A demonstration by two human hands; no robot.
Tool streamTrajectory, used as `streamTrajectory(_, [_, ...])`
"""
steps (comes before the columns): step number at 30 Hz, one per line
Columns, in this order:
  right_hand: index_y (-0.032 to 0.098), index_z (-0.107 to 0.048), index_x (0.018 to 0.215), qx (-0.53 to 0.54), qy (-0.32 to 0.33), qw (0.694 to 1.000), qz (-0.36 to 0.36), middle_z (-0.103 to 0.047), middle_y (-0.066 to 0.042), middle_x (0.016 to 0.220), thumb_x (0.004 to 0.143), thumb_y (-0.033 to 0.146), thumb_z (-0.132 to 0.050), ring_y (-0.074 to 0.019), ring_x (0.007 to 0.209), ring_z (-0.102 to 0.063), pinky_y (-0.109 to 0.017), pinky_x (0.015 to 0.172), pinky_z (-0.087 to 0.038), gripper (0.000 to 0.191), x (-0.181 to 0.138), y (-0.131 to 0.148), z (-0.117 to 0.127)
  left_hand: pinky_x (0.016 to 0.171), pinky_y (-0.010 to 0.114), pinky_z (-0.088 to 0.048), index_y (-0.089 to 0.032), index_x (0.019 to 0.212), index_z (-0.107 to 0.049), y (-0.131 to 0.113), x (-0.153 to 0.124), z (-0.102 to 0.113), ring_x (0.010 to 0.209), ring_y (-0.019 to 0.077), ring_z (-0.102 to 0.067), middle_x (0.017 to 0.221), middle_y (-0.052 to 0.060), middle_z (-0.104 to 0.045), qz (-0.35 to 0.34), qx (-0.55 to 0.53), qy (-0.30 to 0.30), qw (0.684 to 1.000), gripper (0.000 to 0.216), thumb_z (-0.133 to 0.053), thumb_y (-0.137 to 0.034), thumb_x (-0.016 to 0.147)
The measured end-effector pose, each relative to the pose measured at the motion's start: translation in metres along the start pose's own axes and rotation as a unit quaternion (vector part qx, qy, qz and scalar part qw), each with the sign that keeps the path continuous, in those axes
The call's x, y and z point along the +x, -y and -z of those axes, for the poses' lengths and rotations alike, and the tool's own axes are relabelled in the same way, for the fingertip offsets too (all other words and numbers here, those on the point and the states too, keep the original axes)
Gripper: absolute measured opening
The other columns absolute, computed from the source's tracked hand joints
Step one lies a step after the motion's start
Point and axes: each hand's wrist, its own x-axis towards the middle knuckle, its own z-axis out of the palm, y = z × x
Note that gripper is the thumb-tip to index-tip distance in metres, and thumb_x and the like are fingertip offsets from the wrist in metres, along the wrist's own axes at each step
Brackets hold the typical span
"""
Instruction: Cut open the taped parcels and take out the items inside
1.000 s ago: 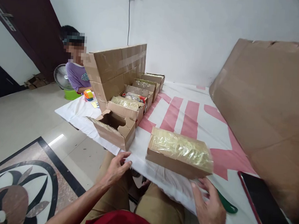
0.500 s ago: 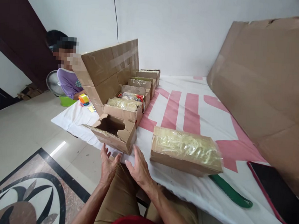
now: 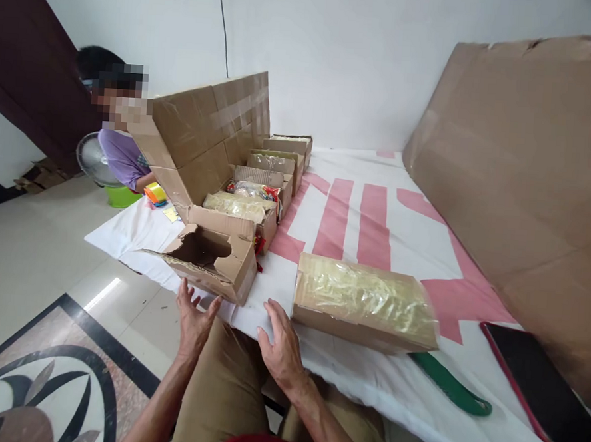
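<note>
My left hand (image 3: 192,320) is raised with its fingers spread, just below the front wall of a torn, empty cardboard box (image 3: 213,259) at the table's near edge. My right hand (image 3: 280,345) rests flat on the white and pink table cover (image 3: 376,219), between that box and a sealed box wrapped in yellowish film (image 3: 365,304). Neither hand holds anything. Behind the torn box a row of several small boxes (image 3: 262,182) runs toward the wall, some filled with packets.
A large taped cardboard box (image 3: 205,135) stands left of the row. A big cardboard sheet (image 3: 524,168) leans on the right. A green-handled tool (image 3: 448,385) and a dark tablet (image 3: 540,389) lie at right. A person (image 3: 117,150) sits at far left beside a fan (image 3: 92,158) and tape rolls (image 3: 155,194).
My right hand crossed from the right of the wrapped box to its left and came down on the cover. My left hand rose toward the torn box. The view swung left.
</note>
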Motion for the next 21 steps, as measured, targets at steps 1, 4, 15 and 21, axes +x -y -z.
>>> streamTrajectory(1, [0.017,-0.059,0.145,0.004,-0.006,1.000,0.004,-0.063,-0.017,0.147,0.094,0.016,-0.052,-0.0284,0.139,-0.059,-0.048,0.117,-0.052,0.052,-0.003,-0.005,0.002,0.116,0.060,-0.049,-0.024,0.163,-0.024,0.001,0.004,0.000,0.148,0.0428,-0.046,0.165,0.024,-0.030,-0.003,-0.008,0.005,1.000,0.112,-0.082,-0.058,0.074])
streamTrajectory(4, [0.019,-0.059,0.145,0.015,-0.011,1.000,0.015,-0.065,-0.016,0.145,0.093,0.013,-0.051,-0.0273,0.135,-0.063,-0.047,0.115,-0.054,0.053,-0.009,-0.016,0.005,0.113,0.059,-0.052,-0.027,0.163,-0.023,0.003,0.013,-0.005,0.147,0.0424,-0.048,0.163,0.022,-0.033,-0.020,-0.015,0.020,0.999,0.116,-0.084,-0.061,0.070])
streamTrajectory(15, [0.022,-0.057,0.149,-0.022,-0.038,0.997,0.061,-0.072,-0.012,0.137,0.092,0.011,-0.050,-0.0269,0.125,-0.071,-0.043,0.106,-0.062,0.058,-0.016,-0.021,0.001,0.111,0.060,-0.056,-0.027,0.163,-0.025,0.000,0.027,-0.061,0.146,0.0420,-0.047,0.150,0.018,-0.037,-0.053,0.000,0.007,0.999,0.113,-0.086,-0.053,0.072])
streamTrajectory(21, [0.024,-0.051,0.155,-0.045,-0.018,0.996,0.079,-0.071,-0.010,0.140,0.095,0.011,-0.051,-0.0259,0.126,-0.071,-0.039,0.104,-0.062,0.061,-0.024,-0.034,0.002,0.115,0.061,-0.052,-0.025,0.164,-0.021,-0.010,0.058,-0.107,0.153,0.0425,-0.039,0.157,0.022,-0.031,-0.058,-0.016,0.013,0.998,0.114,-0.085,-0.050,0.073])
